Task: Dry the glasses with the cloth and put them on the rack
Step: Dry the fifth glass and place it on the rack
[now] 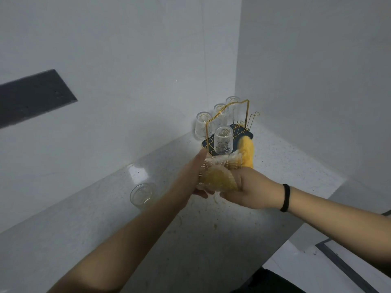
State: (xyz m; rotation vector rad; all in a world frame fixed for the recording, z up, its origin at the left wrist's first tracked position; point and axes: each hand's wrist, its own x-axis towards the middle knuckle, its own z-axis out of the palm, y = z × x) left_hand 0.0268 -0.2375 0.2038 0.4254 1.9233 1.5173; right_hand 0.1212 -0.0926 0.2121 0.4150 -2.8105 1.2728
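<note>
Head view looks down on a speckled pale stone worktop [211,240] tucked into a white corner, and the count is six ribbed clear glasses in all. Four of them sit upside down on the rack [227,121], bases up: one at the front [223,139], one at the rack's left [202,125], two behind toward the wall [220,113] [232,105]. The rack itself is thin gold wire, an arched handle over a dark blue tray, with one bare wire peg showing on its right side. A fifth glass [142,194] stands upright on the worktop, well left of the rack and nearer the person, mouth up.

Glass number six, the held glass [220,166], is in the air just in front of the rack, lying roughly on its side, its long axis running toward the rack. The left hand [190,176] grips it from the left, thumb stretched along the fluted wall, fingers curled underneath. The right hand [249,189] is closed on the yellow cloth [246,153], a fluffy, nubbly fabric; part of it is bunched inside the glass and shows yellow through the ridges, the rest sticks up beyond the glass toward the rack's tray. A black band [285,197] circles the right wrist.
</note>
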